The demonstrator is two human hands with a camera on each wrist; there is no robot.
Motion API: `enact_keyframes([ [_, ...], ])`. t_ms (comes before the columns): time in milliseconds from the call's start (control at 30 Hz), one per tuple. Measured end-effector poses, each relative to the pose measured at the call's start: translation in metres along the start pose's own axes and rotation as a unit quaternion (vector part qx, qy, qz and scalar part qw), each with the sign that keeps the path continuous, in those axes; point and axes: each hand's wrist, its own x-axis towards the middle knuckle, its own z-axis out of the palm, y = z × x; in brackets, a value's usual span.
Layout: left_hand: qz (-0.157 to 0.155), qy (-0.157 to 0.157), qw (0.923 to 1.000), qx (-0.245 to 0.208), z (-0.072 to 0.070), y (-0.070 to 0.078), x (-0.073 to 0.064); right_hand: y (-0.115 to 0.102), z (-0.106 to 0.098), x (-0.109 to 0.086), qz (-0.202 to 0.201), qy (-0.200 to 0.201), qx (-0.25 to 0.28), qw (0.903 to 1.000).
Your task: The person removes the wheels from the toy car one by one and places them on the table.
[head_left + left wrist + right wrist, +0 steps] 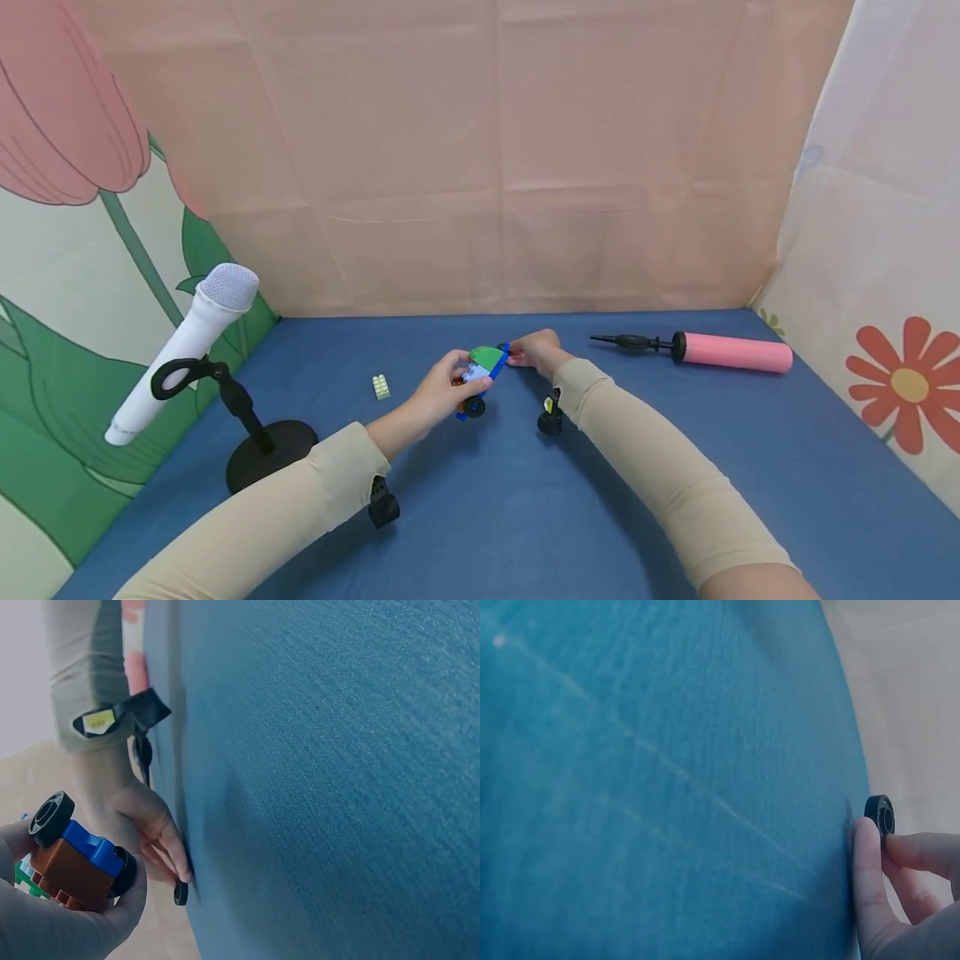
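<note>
Toy brick car (pixel 483 369): above the middle of the tabletop (pixel 480 517), tilted in your left hand, with its brown and blue underside and two fitted black wheels visible from the left wrist.
Microphone on stand (pixel 201 329): far left, well apart from both hands; mind your left sleeve (pixel 337 462), which passes close by the stand's base.
Pale green brick (pixel 381 387): lies on the tabletop between microphone and car; you can leave it alone while both hands are busy.
Left hand (pixel 435 393): clamped on the car, thumb across its side. Brace the body rather than the wheels, so that they stay free and no blocks get squeezed loose.
Right hand (pixel 537 347): thumb and fingers together on the small black wheel (pixel 881 815), low by the tabletop and apart from the car in the left wrist view. Pinch lightly at the rim, so its hub stays uncovered; a small round part could slip and roll away.
Pink hand pump (pixel 731 352): right of both hands; lift your right forearm clear if you swing outward.
</note>
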Motion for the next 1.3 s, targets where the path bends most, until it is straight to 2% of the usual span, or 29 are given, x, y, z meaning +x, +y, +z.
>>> enact_keyframes([
  [200,0.003,0.003,1.0000,0.003,-0.001,0.003,0.001,-0.003,0.003,0.001,-0.014,0.007,-0.030,0.9994],
  [467,0.005,0.000,1.0000,0.005,-0.001,0.003,0.001,-0.003,0.010,0.013,0.005,0.055,-0.093,0.9941],
  [733,0.002,-0.001,1.0000,0.006,0.001,0.002,0.000,-0.002,0.013,0.022,0.007,0.064,-0.113,0.9915],
  [900,0.003,-0.005,1.0000,0.004,0.003,0.003,0.001,-0.003,0.009,0.019,-0.004,0.040,-0.084,0.9956],
  [1000,0.007,-0.007,0.9999,0.004,0.003,0.003,0.001,-0.003,0.005,0.011,-0.007,0.012,-0.061,0.9980],
  [1167,0.002,-0.001,1.0000,0.002,0.002,0.001,0.001,-0.001,-0.002,-0.001,-0.012,-0.046,-0.054,0.9974],
  [1300,0.001,-0.002,1.0000,-0.002,0.001,0.002,0.002,-0.001,-0.008,-0.005,-0.019,-0.072,-0.052,0.9959],
])
